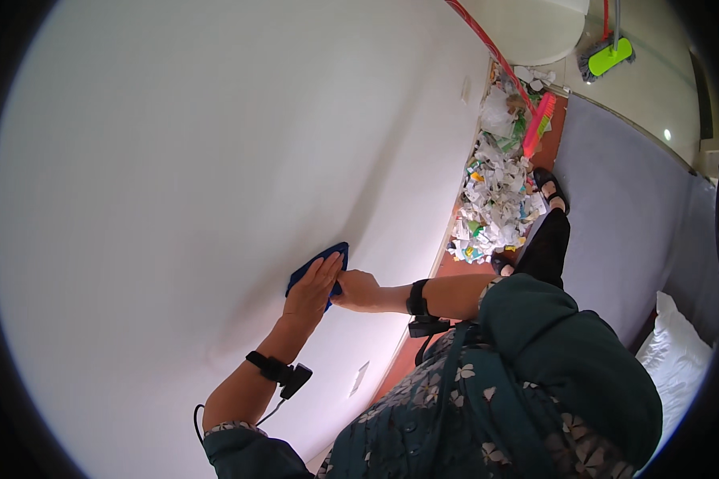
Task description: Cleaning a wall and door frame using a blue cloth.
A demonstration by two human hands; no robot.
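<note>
A dark blue cloth [299, 275] lies against a broad white wall [176, 160]. My left hand [311, 287] rests flat over it, fingers stretched out and pressing it to the surface. Beside it, touching the cloth's right side, my right hand [358, 290] is closed in a fist-like grip on its edge. Part of the cloth is hidden under both hands. Each forearm wears a black strap with a small device, the left one [284, 374] trailing a cable.
Heaped paper scraps and plastic bags [495, 195] lie along the wall's foot, beside my feet. A pink broom [540, 126] with a red handle leans there. A grey mattress-like surface [623, 191] lies right, with a white pillow [673, 351]; a green mop [609, 58] stands beyond.
</note>
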